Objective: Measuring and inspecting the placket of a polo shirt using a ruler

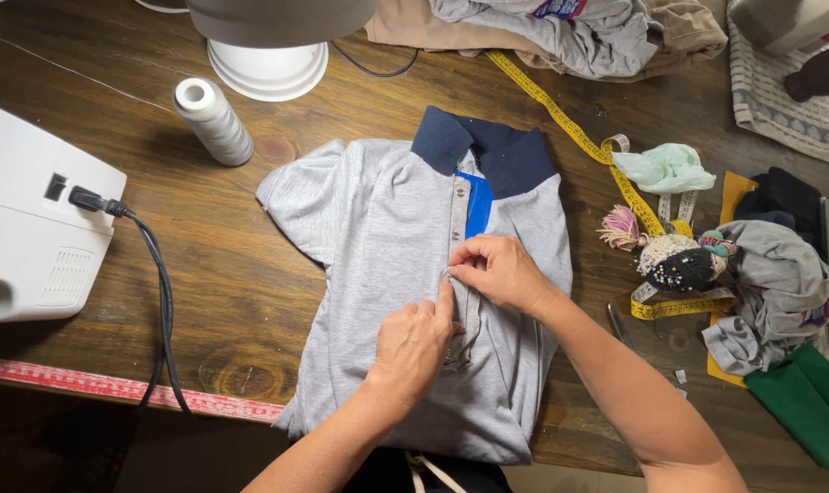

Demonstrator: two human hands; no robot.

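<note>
A grey polo shirt (pixel 378 228) with a navy collar (pixel 515 160) and a blue inner placket lies folded on the wooden table (pixel 223 274). My left hand (pixel 412 345) rests on the shirt's front, its forefinger pressing beside the button placket. My right hand (pixel 498 270) pinches the placket fabric at its lower end, fingers closed on the cloth. Both hands touch each other's fingertips at the same spot. Whether a pin sits between the fingers is too small to tell.
A white sewing machine (pixel 31 210) with a black power cord (pixel 159 301) stands at the left. A spool of white thread (pixel 213 119), a lamp base (pixel 266 66), a yellow tape measure (pixel 606 155), a pincushion (pixel 679 262), and fabric piles (pixel 779 283) at the right surround the shirt.
</note>
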